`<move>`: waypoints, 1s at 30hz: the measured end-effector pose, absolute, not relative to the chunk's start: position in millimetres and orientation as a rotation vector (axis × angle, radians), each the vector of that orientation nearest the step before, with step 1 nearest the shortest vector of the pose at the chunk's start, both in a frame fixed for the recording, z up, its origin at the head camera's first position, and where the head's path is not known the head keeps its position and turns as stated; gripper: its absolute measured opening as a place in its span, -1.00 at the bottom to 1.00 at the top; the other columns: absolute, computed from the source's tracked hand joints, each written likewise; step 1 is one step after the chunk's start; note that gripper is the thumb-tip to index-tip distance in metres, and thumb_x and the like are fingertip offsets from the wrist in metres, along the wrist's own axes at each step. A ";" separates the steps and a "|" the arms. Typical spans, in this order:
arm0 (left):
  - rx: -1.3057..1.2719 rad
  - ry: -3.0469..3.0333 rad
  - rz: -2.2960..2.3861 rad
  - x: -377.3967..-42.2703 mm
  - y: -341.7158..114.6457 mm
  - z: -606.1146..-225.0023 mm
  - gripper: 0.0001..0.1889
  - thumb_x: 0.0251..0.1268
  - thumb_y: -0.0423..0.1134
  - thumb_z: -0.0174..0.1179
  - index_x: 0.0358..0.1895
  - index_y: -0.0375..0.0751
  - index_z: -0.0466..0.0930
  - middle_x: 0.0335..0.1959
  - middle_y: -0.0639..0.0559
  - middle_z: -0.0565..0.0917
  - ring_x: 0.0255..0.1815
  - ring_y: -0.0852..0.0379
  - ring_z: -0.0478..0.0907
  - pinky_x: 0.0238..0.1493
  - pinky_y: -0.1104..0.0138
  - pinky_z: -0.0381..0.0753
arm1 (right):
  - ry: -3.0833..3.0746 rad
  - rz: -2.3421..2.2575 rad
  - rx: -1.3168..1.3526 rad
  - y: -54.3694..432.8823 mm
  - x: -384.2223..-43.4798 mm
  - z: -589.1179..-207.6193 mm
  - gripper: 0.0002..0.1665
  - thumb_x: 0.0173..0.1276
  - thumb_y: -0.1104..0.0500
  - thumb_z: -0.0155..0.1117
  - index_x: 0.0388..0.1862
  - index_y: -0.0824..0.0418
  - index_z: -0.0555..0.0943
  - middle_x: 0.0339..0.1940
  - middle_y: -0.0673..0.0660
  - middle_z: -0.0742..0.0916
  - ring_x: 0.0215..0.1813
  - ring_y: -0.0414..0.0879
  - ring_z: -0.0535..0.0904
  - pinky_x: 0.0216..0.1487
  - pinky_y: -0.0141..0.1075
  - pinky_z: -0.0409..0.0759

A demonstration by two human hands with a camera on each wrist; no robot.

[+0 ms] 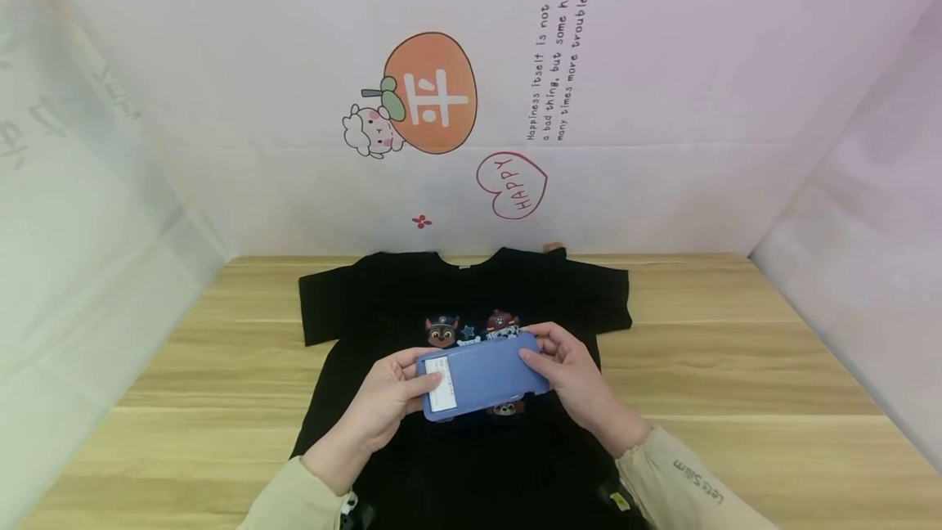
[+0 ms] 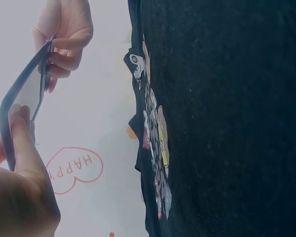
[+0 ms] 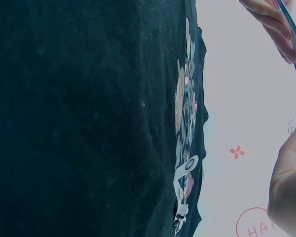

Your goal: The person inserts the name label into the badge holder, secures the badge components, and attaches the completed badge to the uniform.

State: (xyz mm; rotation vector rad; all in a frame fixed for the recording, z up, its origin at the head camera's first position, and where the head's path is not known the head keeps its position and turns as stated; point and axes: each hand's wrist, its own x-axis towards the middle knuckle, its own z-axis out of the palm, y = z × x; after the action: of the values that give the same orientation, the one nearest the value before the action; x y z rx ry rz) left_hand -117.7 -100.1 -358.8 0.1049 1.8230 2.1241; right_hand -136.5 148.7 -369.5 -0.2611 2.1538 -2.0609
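Note:
Both hands hold up a blue phone case (image 1: 486, 370) with rounded corners and a raised rim, over a black T-shirt (image 1: 471, 464) laid flat. A white printed label (image 1: 441, 385) lies at the case's left end. The left hand (image 1: 390, 395) pinches that end, with its thumb on the label and its fingers behind. The right hand (image 1: 570, 370) pinches the other end, thumb on the front face. In the left wrist view the case (image 2: 20, 94) appears nearly edge-on between the two hands. Cartoon dog prints (image 1: 441, 331) on the shirt are partly hidden by the case.
The shirt covers the middle of a wooden table (image 1: 736, 350). A white printed sheet (image 1: 294, 105) stands behind the table, and pale sheets (image 1: 868, 186) flank both sides. A small orange-brown bit (image 1: 553, 247) shows behind the shirt's shoulder.

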 end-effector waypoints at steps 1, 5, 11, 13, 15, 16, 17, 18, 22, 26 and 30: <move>0.102 1.825 2.122 -117.6 -100.0 -359.2 -0.58 0.31 -0.45 0.09 0.19 -0.57 0.32 -0.09 -0.13 0.71 -0.24 0.21 0.67 -0.16 0.32 0.67 | 2.149 -2.062 -0.260 148.3 -136.7 -370.1 -0.62 0.41 0.28 0.10 0.13 0.43 0.37 -0.34 -0.06 0.67 -0.27 -0.20 0.60 -0.17 -0.32 0.61; 0.098 1.833 2.117 -117.4 -99.4 -359.5 -0.58 0.31 -0.45 0.09 0.19 -0.56 0.33 -0.08 -0.15 0.70 -0.23 0.20 0.68 -0.15 0.30 0.67 | 2.135 -2.082 -0.261 147.5 -137.1 -372.3 -0.61 0.39 0.28 0.13 0.13 0.45 0.39 -0.39 -0.06 0.66 -0.33 -0.20 0.56 -0.25 -0.36 0.56; 0.108 1.839 2.114 -117.0 -99.2 -359.3 -0.58 0.32 -0.44 0.09 0.20 -0.56 0.32 -0.05 -0.19 0.69 -0.22 0.20 0.68 -0.13 0.30 0.67 | 2.130 -2.085 -0.269 147.0 -136.4 -372.2 -0.61 0.38 0.27 0.15 0.12 0.45 0.42 -0.46 -0.03 0.59 -0.46 -0.21 0.40 -0.39 -0.39 0.39; 0.103 1.841 2.111 -116.9 -98.9 -359.5 -0.57 0.32 -0.44 0.09 0.20 -0.56 0.32 -0.05 -0.19 0.69 -0.22 0.19 0.68 -0.13 0.31 0.67 | 2.131 -2.084 -0.272 147.0 -136.0 -372.6 -0.60 0.38 0.27 0.15 0.12 0.45 0.42 -0.48 -0.03 0.58 -0.48 -0.21 0.38 -0.39 -0.39 0.38; 0.100 1.843 2.107 -116.7 -98.6 -359.7 -0.57 0.31 -0.43 0.10 0.20 -0.56 0.32 -0.05 -0.20 0.69 -0.22 0.19 0.68 -0.13 0.30 0.66 | 2.136 -2.084 -0.278 147.1 -135.5 -373.2 -0.61 0.37 0.27 0.16 0.12 0.45 0.43 -0.49 -0.03 0.56 -0.51 -0.22 0.36 -0.41 -0.41 0.37; 0.103 1.842 2.107 -116.6 -98.6 -359.9 -0.57 0.31 -0.43 0.10 0.20 -0.56 0.32 -0.04 -0.20 0.68 -0.21 0.19 0.68 -0.13 0.30 0.66 | 2.142 -2.083 -0.281 147.0 -135.4 -373.4 -0.61 0.37 0.27 0.16 0.12 0.45 0.43 -0.50 -0.03 0.55 -0.53 -0.23 0.33 -0.44 -0.42 0.35; 0.102 1.840 2.107 -116.5 -98.4 -359.8 -0.57 0.31 -0.43 0.10 0.20 -0.55 0.32 -0.04 -0.19 0.69 -0.21 0.19 0.68 -0.13 0.30 0.66 | 2.144 -2.085 -0.281 147.0 -135.3 -373.6 -0.61 0.37 0.28 0.16 0.11 0.45 0.44 -0.50 -0.04 0.54 -0.54 -0.24 0.32 -0.45 -0.43 0.34; 0.107 1.838 2.107 -116.4 -98.5 -359.8 -0.57 0.31 -0.43 0.10 0.20 -0.55 0.32 -0.03 -0.20 0.68 -0.20 0.18 0.68 -0.12 0.29 0.66 | 2.148 -2.086 -0.280 147.0 -135.2 -373.7 -0.61 0.37 0.28 0.16 0.11 0.45 0.44 -0.51 -0.04 0.53 -0.56 -0.25 0.30 -0.48 -0.44 0.33; 0.130 1.836 2.102 -115.7 -99.0 -359.0 -0.56 0.31 -0.42 0.10 0.21 -0.56 0.31 -0.01 -0.21 0.67 -0.19 0.17 0.67 -0.10 0.27 0.66 | 2.153 -2.087 -0.272 146.9 -134.9 -374.3 -0.61 0.35 0.29 0.18 0.10 0.45 0.46 -0.51 -0.05 0.51 -0.59 -0.27 0.28 -0.51 -0.46 0.30; 0.134 1.833 2.098 -115.1 -99.6 -358.0 -0.56 0.31 -0.42 0.10 0.21 -0.56 0.31 -0.02 -0.19 0.68 -0.19 0.17 0.68 -0.10 0.26 0.66 | 2.147 -2.080 -0.259 146.7 -134.9 -375.0 -0.62 0.35 0.28 0.19 0.09 0.44 0.46 -0.50 -0.04 0.51 -0.59 -0.26 0.27 -0.50 -0.45 0.30; 0.139 1.822 2.097 -114.8 -100.2 -357.0 -0.56 0.32 -0.41 0.10 0.21 -0.55 0.31 -0.03 -0.18 0.68 -0.19 0.17 0.68 -0.10 0.25 0.66 | 2.144 -2.075 -0.255 146.3 -135.2 -375.9 -0.62 0.34 0.28 0.19 0.09 0.44 0.47 -0.50 -0.03 0.51 -0.58 -0.26 0.27 -0.50 -0.45 0.30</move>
State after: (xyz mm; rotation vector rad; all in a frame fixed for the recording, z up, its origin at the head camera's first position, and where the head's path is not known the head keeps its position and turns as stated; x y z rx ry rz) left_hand -114.8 -100.2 -357.0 0.1394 1.8223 2.0969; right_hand -135.2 146.3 -375.9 -0.2547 2.1441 -2.0749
